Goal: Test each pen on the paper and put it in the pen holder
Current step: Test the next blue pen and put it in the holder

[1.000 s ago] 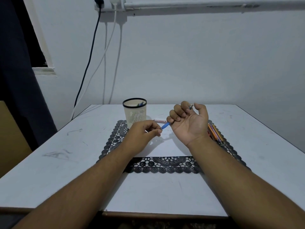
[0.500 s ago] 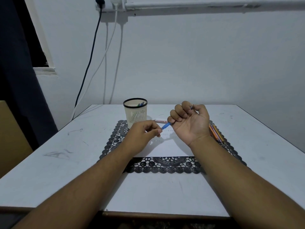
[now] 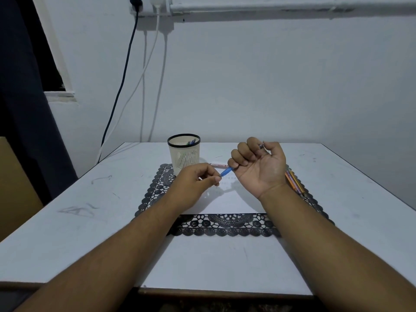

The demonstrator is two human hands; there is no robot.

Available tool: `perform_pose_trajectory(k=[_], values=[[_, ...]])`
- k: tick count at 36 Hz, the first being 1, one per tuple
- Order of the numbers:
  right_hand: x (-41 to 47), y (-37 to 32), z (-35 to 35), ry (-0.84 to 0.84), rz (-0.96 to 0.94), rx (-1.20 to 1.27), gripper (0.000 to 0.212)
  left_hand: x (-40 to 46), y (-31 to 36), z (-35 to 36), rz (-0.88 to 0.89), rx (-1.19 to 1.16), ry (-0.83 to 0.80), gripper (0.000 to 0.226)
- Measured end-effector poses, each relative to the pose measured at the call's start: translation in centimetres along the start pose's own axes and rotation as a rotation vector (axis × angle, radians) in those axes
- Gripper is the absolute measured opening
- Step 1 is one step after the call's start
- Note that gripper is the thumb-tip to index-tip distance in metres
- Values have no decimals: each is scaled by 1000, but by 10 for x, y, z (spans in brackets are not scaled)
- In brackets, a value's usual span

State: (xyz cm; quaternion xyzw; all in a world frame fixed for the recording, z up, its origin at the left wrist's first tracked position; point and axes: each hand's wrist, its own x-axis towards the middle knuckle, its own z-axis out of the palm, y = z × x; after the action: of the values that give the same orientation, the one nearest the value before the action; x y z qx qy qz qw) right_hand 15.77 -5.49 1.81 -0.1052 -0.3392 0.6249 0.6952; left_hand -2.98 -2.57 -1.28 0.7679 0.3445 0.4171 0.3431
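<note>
My right hand [image 3: 258, 166] is turned palm up above the white paper [image 3: 227, 199], its fingers curled round a blue pen [image 3: 226, 171] whose blue end sticks out to the left. My left hand [image 3: 194, 182] pinches that blue end, possibly the cap, between thumb and fingertips. The cream slotted pen holder [image 3: 184, 154] with a black rim stands at the back left of the mat, with a few pens inside it. A reddish pen [image 3: 217, 165] lies on the table behind my hands.
A black lace mat [image 3: 225, 226] lies under the paper on the white table [image 3: 67, 221]. Several coloured pens [image 3: 295, 182] lie on the mat's right side, partly behind my right wrist. Cables hang down the wall at the back left.
Almost nothing has moved. Both hands stay together on the blue pen, with my right hand's fingers curling slightly tighter.
</note>
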Motion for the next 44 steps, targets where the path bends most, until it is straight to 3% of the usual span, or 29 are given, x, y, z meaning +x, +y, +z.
perform_pose_trajectory(k=[14,25,44], values=[[0,-2,2,-8,19,-8,24,1,-4,0,10,-6,-39,12],[4,7,0,174,11,37,23,3,-7,-2,-40,-2,65,11],[2,6,0,115,-2,48,21,1,-3,-1,-74,20,9,12]])
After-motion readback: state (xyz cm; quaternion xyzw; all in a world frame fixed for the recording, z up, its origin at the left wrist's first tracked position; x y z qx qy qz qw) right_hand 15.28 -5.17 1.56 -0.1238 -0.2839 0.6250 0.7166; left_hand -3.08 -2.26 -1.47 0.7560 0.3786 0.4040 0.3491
